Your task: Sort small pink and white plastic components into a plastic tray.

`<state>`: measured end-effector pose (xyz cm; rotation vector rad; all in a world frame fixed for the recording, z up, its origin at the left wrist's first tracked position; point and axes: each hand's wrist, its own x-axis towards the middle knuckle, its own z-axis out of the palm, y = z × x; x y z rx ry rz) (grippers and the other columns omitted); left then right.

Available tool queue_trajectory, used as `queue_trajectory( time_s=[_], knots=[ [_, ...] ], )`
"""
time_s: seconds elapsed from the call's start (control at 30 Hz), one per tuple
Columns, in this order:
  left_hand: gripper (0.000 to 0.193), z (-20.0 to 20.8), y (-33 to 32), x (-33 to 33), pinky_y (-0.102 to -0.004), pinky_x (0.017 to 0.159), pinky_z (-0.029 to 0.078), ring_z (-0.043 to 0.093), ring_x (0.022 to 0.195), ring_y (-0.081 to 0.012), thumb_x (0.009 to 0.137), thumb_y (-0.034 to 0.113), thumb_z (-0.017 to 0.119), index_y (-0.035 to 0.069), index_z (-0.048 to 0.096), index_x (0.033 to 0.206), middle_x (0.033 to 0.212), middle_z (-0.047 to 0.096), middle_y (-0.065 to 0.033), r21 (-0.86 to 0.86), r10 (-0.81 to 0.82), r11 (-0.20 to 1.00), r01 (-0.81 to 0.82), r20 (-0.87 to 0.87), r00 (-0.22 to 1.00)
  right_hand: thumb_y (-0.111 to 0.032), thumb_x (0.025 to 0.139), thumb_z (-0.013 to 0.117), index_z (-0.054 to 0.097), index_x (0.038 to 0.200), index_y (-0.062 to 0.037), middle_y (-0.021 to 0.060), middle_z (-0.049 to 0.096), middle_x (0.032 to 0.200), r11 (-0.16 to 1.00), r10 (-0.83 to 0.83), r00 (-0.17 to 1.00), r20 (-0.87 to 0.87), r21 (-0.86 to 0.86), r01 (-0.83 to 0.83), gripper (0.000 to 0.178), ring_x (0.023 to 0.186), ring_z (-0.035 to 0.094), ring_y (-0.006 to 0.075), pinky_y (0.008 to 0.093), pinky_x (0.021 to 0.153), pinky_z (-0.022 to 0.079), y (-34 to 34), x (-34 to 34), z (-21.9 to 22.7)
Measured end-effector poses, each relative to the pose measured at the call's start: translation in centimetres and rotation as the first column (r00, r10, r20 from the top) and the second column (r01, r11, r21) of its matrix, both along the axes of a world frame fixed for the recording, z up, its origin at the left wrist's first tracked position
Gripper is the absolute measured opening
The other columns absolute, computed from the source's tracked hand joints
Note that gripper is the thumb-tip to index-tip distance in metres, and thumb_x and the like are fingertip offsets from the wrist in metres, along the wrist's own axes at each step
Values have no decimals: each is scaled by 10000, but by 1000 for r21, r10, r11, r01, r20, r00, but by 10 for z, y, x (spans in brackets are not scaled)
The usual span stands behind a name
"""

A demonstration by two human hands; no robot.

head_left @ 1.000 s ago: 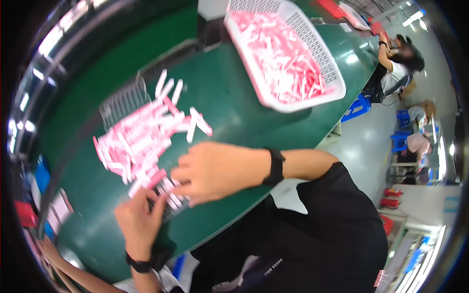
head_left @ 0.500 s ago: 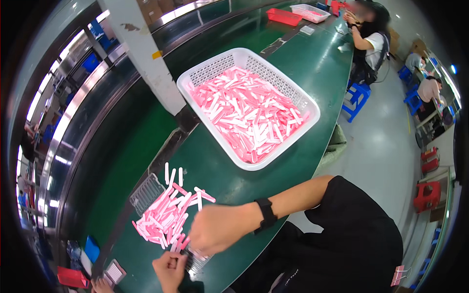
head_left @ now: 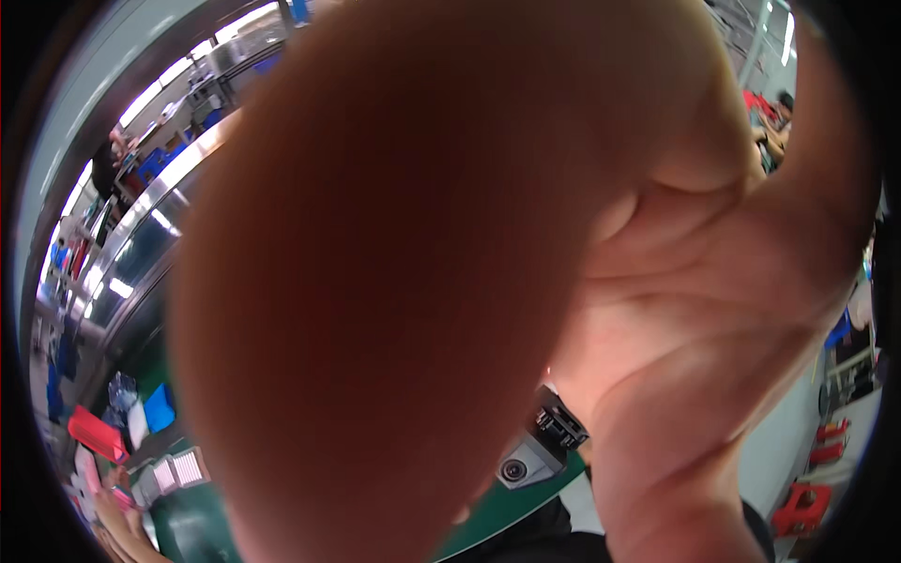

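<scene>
Factory hall at the rim, right hand (head_left: 488, 281) open-palmed, covering the lens, small black camera (head_left: 526, 462) below it, left hand unseen

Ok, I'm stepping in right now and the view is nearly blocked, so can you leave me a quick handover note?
Right hand: raised close over the camera, palm open and empty, hiding most of the view.
Left hand: barely visible at the lower left edge by the green table; grip cannot be told.
Things: a small white grid tray and a red tray at the left.
Done and left: cannot be judged, the work area is hidden.
</scene>
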<state>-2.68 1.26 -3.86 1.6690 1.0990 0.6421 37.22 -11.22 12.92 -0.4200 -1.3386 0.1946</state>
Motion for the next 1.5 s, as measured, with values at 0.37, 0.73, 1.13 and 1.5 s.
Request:
queue_trajectory(
  time_s=[0.37, 0.73, 1.13, 1.5],
  knots=[
    [195, 1, -15, -25, -228, 512, 231, 338, 581, 10, 1000, 97, 763, 26, 691, 833, 627, 453, 121, 143, 1, 989, 29, -207, 978, -168, 770, 951, 513, 1417, 124, 79, 735, 917, 994, -105, 916, 388, 44, 95, 833, 568, 577, 50, 218, 551, 443, -42, 59, -7],
    [117, 42, -27, 19, -323, 505, 199, 250, 512, -82, 908, 59, 790, 14, 683, 895, 549, 268, 5, 289, -77, 943, 166, -296, 952, -152, 779, 937, 507, 1426, 118, 73, 733, 883, 959, -145, 885, 443, -159, 236, 822, 556, 571, 48, 211, 552, 434, -51, 22, 46],
    [493, 37, 5, 1, -417, 540, 366, 463, 502, -283, 866, 259, 850, 69, 727, 1304, 577, 457, -116, 439, -57, 842, 312, -504, 862, -292, 929, 800, 721, 1016, -113, 29, 640, 604, 750, -75, 563, 823, -326, 576, 213, 543, 646, 190, 323, 530, 460, 53, -63, -6],
    [130, 28, 4, 3, -345, 503, 283, 316, 480, -172, 923, 132, 809, 54, 745, 1003, 535, 359, -51, 397, -12, 904, 155, -340, 940, -182, 939, 772, 721, 947, -68, 54, 698, 827, 652, 130, 525, 841, -471, 594, 125, 681, 678, 226, 352, 612, 501, 55, -41, -126]
  ],
)
